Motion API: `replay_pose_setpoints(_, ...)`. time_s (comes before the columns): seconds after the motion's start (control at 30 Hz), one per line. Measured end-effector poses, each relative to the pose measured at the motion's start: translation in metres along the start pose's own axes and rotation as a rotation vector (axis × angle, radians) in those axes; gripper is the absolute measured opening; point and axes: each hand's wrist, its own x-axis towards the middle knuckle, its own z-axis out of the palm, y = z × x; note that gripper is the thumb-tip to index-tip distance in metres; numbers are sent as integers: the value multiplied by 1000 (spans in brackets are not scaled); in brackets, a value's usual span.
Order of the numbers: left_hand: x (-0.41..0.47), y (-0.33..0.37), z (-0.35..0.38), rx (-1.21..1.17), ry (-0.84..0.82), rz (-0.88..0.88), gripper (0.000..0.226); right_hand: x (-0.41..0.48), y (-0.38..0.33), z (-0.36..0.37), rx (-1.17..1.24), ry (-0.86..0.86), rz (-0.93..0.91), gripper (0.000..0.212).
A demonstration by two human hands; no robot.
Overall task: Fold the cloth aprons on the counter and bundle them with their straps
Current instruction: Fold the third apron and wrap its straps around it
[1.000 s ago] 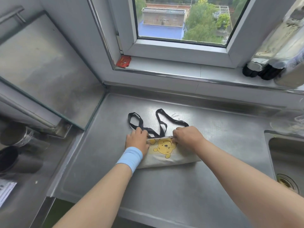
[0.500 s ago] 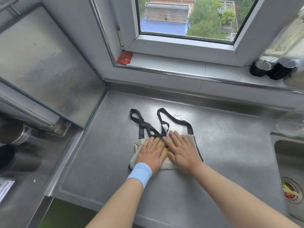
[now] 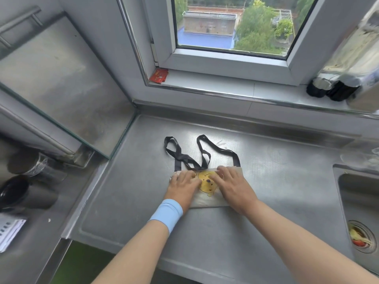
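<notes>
A folded beige apron (image 3: pixel 207 199) with a yellow bear print lies on the steel counter (image 3: pixel 266 181). Its black straps (image 3: pixel 202 152) trail in loops toward the window. My left hand (image 3: pixel 183 187), with a light blue wristband, rests flat on the apron's left part. On the right part my right hand (image 3: pixel 232 185) presses with straight fingers near the top edge. The bear print shows between the two hands.
A sink (image 3: pixel 361 210) with food scraps in its drain lies at the right. Dark containers (image 3: pixel 332 90) stand on the window sill, and a red packet (image 3: pixel 158 75) lies at its left end. A glass panel (image 3: pixel 61 87) and metal cups (image 3: pixel 30 189) are at the left.
Both hands went from gripping the apron's top edge to lying flat on it, then slid apart, uncovering the bear print. The camera view shifted slightly.
</notes>
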Motion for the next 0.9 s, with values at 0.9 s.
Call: replay_pose_setpoints(0.9,-17,-22,-15,-176,-269,13,54,-4,9,-29,-46,-132,-177,47)
